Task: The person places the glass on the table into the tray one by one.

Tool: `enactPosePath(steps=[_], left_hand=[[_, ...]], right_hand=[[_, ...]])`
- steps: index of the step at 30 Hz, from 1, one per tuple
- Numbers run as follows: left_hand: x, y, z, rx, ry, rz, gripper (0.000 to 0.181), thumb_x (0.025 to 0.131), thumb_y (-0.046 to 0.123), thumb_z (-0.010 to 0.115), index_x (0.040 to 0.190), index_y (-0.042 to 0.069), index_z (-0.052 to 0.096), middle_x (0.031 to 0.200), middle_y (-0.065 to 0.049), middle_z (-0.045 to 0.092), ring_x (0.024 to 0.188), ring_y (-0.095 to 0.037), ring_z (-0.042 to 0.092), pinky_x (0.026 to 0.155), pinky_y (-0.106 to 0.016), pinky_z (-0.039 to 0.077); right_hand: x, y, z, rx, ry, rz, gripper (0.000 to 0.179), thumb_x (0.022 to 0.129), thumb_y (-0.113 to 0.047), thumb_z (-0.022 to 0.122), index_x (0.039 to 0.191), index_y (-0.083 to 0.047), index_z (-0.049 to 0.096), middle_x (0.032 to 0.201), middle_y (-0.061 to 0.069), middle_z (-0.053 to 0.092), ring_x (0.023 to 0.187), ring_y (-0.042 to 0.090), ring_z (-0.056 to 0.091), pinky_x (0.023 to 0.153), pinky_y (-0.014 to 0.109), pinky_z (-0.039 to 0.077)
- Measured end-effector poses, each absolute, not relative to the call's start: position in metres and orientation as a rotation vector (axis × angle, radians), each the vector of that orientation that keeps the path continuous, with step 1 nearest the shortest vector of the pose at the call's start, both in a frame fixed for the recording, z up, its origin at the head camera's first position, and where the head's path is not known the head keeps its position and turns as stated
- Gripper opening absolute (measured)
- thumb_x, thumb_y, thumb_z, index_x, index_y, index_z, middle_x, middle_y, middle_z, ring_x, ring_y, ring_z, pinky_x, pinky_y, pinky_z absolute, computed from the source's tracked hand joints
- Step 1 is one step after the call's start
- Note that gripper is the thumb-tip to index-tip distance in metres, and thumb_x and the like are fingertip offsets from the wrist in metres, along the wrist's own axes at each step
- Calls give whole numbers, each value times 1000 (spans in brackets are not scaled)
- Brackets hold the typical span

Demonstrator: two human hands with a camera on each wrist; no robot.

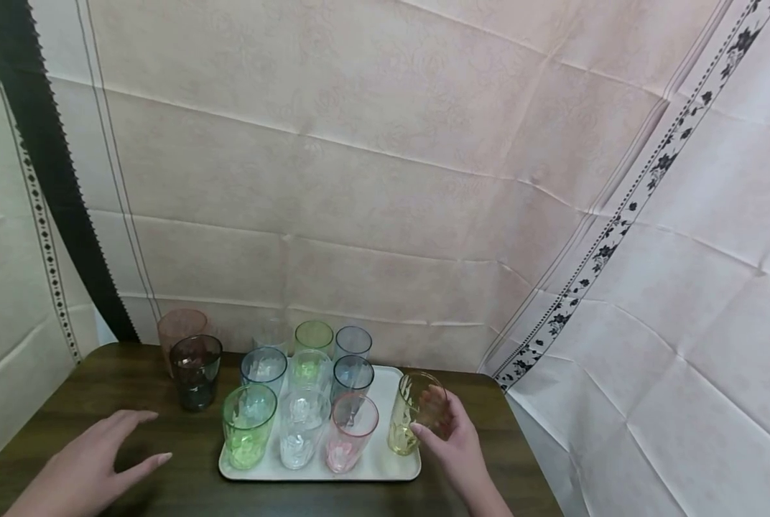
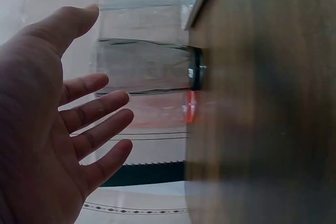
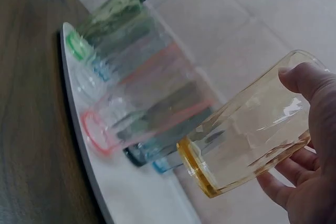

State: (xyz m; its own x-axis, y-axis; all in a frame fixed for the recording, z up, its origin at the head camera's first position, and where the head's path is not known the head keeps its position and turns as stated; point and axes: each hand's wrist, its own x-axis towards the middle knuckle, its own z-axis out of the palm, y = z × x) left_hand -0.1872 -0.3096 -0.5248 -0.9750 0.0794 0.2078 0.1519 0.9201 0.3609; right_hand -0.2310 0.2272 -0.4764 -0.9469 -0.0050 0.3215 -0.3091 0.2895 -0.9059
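My right hand (image 1: pixel 456 445) grips a yellow tumbler (image 1: pixel 403 425), thumb on one side and fingers round the other. In the right wrist view that tumbler (image 3: pixel 247 135) is tilted, its thick base apart from the white tray (image 3: pixel 142 198). Several glasses stand on the tray (image 1: pixel 391 465), among them a green glass (image 1: pixel 249 431), a clear glass (image 1: pixel 301 431) and a pink glass (image 1: pixel 351 438) along the near side. My left hand (image 1: pixel 90 463) holds nothing, fingers spread above the table. Nearest to it is a dark grey glass (image 1: pixel 196 377), with a reddish glass (image 1: pixel 181 327) behind.
The dark wooden table (image 1: pixel 184 481) carries the tray. Behind it hangs a pale creased cloth (image 1: pixel 333 179) with patterned bands. Farther back on the tray are an olive-green glass (image 1: pixel 314 334) and blue-grey glasses (image 1: pixel 353 343), standing close together.
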Motion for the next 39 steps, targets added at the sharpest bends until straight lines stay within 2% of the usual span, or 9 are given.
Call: enactPosePath(steps=[4,9,14,17,19,22,26,33,39], left_hand=[[-190,-313,-535,-191,-2884,-569,93,82,77,67,131,-3,65,125,-29,65,111,-51,60,79,-66,53],[-190,-315,-545,-201,-2886,-579,89,84,74,69,129,-2,67,123,-27,66,110,-50,61,82,-65,53],[-190,-317,-553,-195,-2913,-621,88,84,73,69,129,-2,66,125,-26,65,112,-49,60,83,-64,53],[-189,-318,-556,-196,-2911,-642,87,84,73,69,130,-1,66,125,-25,65,112,-49,60,82,-64,53],[-188,-319,-558,-199,-2897,-650,85,84,72,70,129,0,66,125,-24,65,112,-48,61,82,-63,53],[-188,-321,-561,-197,-2883,-652,83,84,71,70,129,1,67,125,-23,66,112,-47,61,81,-63,54],[-188,-322,-562,-179,-2917,-656,83,85,72,69,129,1,67,125,-23,66,112,-47,61,82,-62,54],[-191,-323,-561,-169,-2966,-663,82,87,71,68,130,0,66,126,-26,65,114,-49,60,84,-64,53],[-190,-325,-561,-160,-2969,-664,76,88,65,71,128,1,67,124,-24,66,113,-47,61,85,-64,53]], right_hand=[[-259,224,-490,257,-2278,1792,68,86,-9,84,145,-6,51,141,12,62,130,28,58,112,55,42],[-295,217,-504,217,-2251,1840,65,88,-7,82,143,1,49,144,23,57,133,35,54,112,53,43],[-327,211,-518,135,-2312,1740,63,90,-15,82,142,1,50,141,21,58,133,36,53,111,54,44],[-344,208,-524,52,-2372,1684,71,90,-24,83,148,-4,47,145,15,57,136,34,51,111,52,45],[-353,205,-526,31,-2391,1674,77,89,-27,83,151,-4,44,149,17,54,138,36,49,111,52,45],[-363,201,-528,33,-2412,1662,84,88,-31,84,154,-3,41,152,20,51,138,38,48,111,52,45],[-372,196,-530,60,-2406,1649,84,88,-31,84,153,0,40,151,23,50,137,39,49,111,55,44],[-385,193,-534,46,-2412,1655,80,87,-30,85,148,-2,43,147,18,52,136,35,50,113,55,41],[-390,191,-534,26,-2439,1673,83,87,-32,84,152,-3,40,150,19,48,137,35,47,114,55,40]])
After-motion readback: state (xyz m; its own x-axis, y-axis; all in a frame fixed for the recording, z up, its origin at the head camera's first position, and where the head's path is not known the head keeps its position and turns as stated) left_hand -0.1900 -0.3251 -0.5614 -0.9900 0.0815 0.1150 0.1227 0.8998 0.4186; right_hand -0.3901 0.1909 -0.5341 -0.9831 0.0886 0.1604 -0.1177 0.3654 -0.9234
